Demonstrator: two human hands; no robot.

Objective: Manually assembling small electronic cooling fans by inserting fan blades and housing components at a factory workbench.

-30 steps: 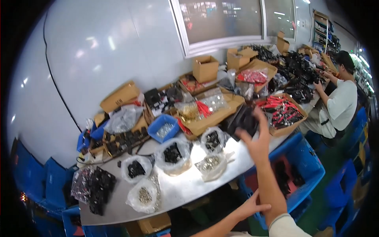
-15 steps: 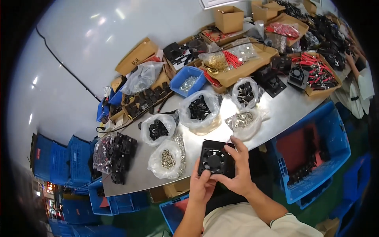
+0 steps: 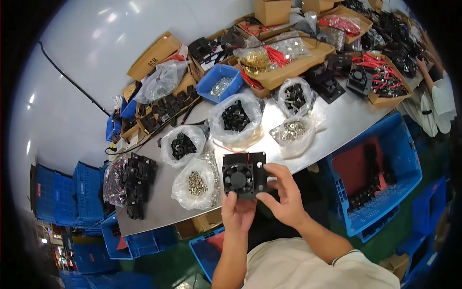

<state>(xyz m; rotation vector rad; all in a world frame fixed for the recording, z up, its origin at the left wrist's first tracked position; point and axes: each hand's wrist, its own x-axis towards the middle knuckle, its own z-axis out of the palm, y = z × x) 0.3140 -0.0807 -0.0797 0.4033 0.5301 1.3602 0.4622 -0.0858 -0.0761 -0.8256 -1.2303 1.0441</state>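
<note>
One table (image 3: 156, 204) bears five open bags (image 3: 234, 137); left hand (image 3: 238, 214) and right hand (image 3: 290, 206) grip one fan (image 3: 239, 179).

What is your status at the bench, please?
Left hand and right hand on black fan unit. Its front in clear view. Open bag of metal pieces nearby, to its left.

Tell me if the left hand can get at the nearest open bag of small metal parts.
Probably yes: the bag lies just left of the left hand, and nothing visible covers its mouth. That hand holds the black fan unit, so the right hand would likely need to hold it alone.
</note>
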